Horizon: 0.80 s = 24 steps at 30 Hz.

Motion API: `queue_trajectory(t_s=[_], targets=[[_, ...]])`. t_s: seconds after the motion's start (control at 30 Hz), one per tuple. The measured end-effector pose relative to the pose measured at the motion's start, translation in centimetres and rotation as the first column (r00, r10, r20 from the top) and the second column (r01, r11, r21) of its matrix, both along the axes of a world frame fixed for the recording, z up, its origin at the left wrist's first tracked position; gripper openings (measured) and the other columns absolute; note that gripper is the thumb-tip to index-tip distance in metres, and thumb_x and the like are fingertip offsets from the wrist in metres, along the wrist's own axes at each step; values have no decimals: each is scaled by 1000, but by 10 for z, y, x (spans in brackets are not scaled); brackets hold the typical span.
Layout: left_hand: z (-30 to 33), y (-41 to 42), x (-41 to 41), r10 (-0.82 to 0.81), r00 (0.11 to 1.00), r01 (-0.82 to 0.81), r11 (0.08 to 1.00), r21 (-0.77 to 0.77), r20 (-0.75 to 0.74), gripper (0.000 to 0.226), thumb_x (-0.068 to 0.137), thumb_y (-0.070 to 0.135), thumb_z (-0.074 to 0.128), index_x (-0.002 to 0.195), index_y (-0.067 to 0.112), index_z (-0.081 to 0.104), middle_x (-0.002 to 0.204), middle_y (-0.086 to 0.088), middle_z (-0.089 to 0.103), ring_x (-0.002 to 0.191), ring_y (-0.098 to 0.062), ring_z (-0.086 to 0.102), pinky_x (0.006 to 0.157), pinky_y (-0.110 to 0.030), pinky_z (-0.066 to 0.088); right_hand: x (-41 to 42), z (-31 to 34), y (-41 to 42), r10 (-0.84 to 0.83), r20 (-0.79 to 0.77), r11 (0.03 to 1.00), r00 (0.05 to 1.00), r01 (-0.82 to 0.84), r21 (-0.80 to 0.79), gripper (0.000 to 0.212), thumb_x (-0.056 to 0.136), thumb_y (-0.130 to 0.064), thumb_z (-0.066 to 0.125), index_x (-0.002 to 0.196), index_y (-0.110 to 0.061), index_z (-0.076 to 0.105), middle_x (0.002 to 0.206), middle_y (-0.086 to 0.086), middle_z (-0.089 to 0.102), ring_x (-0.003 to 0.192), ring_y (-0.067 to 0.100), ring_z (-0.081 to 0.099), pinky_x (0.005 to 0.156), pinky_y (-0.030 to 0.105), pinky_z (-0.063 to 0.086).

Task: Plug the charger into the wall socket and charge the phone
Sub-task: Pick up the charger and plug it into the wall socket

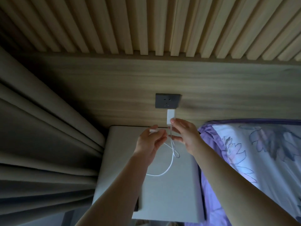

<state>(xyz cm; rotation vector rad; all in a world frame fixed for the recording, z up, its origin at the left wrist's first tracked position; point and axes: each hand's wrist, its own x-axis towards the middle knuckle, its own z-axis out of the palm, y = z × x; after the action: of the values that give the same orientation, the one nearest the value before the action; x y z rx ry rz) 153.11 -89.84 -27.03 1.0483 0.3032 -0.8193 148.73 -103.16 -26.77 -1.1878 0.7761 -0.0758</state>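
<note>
At frame centre, the right hand [184,136] pinches a boxy white charger [170,117] just below the dark square socket [167,100] on woodgrain panelling. The left hand [150,141] grips the thin looping cable [171,159].

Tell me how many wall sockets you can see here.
1: a dark wall socket on the wooden panel, just above the white charger. Others may be hidden behind the curtain.

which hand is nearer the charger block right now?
Right. The right hand has its fingertips at the charger block's lower end; whether they touch is unclear. The left hand sits lower and to the left, holding the cable's free end.
</note>
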Motion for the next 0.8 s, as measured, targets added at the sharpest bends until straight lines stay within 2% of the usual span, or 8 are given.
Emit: queue_trajectory(t_s=[0.1, 0.2, 0.33, 0.4, 0.43, 0.53, 0.67, 0.8], targets=[[0, 3, 4, 22, 1000, -22, 999, -40, -1, 16, 91, -4, 51, 85, 6, 62, 70, -5, 72, 67, -11, 70, 69, -23, 60, 10, -3, 0, -19, -15, 999, 1000, 20, 25, 7, 84, -25, 66, 86, -19, 65, 91, 4, 64, 89, 13, 61, 67, 34, 60], [-2, 4, 5, -10, 1000, 9, 998, 62, 12, 16, 92, 8, 55, 81, 14, 65, 68, 4, 73, 72, -9, 65, 73, -23, 52, 18, -5, 1, -52, -29, 998, 998, 53, 41, 9, 85, -26, 66, 83, -18, 65, 88, 7, 62, 86, 17, 60, 76, 38, 56], [-2, 0, 4, 4, 1000, -3, 999, 48, -25, 15, 94, 14, 51, 91, 17, 65, 76, -1, 67, 77, -15, 63, 80, -30, 52, 28, -5, 2, -66, -56, 998, 996, 65, -18, 22, 87, -27, 62, 69, -12, 63, 76, 6, 61, 75, 17, 56, 68, 28, 46], [0, -1, 4, 20, 999, -19, 1000, 16, -40, 16, 97, 15, 48, 96, 17, 64, 76, -3, 64, 78, -16, 64, 84, -34, 51, 31, -5, 1, -60, -59, 998, 996, 58, -34, 27, 86, -26, 62, 74, -3, 65, 80, 7, 63, 81, 19, 58, 71, 31, 46], [0, -2, 4, 21, 999, -20, 1000, 14, -38, 17, 97, 15, 47, 97, 17, 64, 75, -3, 62, 78, -16, 63, 85, -36, 51, 31, -5, 1, -58, -59, 998, 997, 56, -30, 23, 86, -26, 62, 75, -6, 66, 84, 9, 65, 85, 21, 59, 73, 31, 46], [-2, -2, 4, 29, 999, -28, 999, 24, -40, 18, 98, 17, 46, 103, 16, 63, 74, -3, 58, 76, -16, 61, 82, -37, 53, 32, -3, 5, -76, -28, 997, 997, 77, 27, 14, 89, -25, 60, 79, -17, 65, 89, 10, 66, 89, 23, 61, 73, 26, 49], [-3, 1, 6, 52, 997, -48, 997, 65, -52, 15, 96, 20, 52, 100, 17, 66, 68, 0, 56, 71, -15, 60, 73, -34, 54, 33, -1, 10, -112, 9, 992, 994, 111, 63, 12, 91, -24, 57, 86, -14, 62, 92, 12, 66, 93, 24, 63, 75, 25, 51], [-5, 5, 8, 86, 994, -80, 993, 85, -71, 17, 96, 20, 50, 105, 16, 65, 66, 1, 50, 64, -13, 55, 69, -31, 53, 33, -1, 11, -126, 13, 990, 992, 125, 68, 12, 92, -25, 56, 86, -16, 61, 91, 10, 67, 87, 19, 65, 69, 23, 49]])
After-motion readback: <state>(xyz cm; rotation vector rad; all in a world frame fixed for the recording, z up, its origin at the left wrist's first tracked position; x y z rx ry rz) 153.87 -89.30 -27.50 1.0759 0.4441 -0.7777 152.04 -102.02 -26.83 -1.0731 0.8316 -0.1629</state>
